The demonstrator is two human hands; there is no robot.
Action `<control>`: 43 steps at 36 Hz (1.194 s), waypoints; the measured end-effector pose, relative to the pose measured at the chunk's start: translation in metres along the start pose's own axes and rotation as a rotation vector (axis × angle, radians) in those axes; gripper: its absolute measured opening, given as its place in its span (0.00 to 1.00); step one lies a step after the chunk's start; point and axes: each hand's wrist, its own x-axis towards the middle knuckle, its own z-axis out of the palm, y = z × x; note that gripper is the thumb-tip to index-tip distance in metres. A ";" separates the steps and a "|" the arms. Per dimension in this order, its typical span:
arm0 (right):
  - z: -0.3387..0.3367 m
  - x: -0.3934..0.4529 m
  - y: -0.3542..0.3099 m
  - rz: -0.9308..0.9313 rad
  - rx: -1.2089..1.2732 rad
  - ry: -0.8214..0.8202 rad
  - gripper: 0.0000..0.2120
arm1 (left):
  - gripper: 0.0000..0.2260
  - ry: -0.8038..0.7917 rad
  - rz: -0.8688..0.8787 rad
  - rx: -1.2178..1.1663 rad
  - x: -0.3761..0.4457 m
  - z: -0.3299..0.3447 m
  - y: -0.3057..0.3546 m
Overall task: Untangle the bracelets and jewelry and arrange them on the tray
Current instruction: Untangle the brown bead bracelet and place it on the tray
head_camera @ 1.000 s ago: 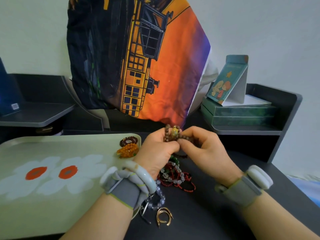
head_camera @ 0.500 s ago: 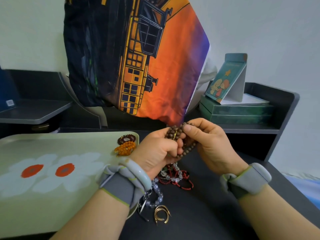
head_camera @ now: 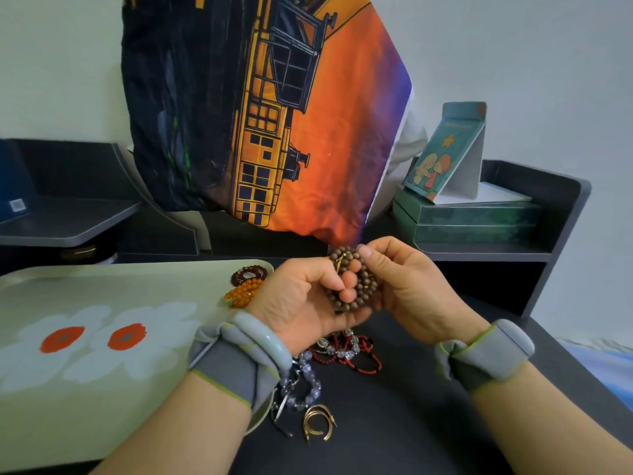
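Both your hands, left [head_camera: 301, 299] and right [head_camera: 407, 286], are clamped on the beads [head_camera: 359, 279]. They're floppy and light, so pinch single strands, not the gold charm [head_camera: 339, 260] just above your left grip.

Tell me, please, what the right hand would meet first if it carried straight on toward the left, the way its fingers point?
Most likely the left hand: the right hand pinches the brown bead bracelet that both hold, so nothing else lies between them; the tray lies beyond, though depth is unclear.
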 end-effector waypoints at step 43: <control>0.003 -0.002 -0.004 0.078 -0.152 -0.069 0.13 | 0.11 0.201 0.108 0.224 0.012 0.001 -0.006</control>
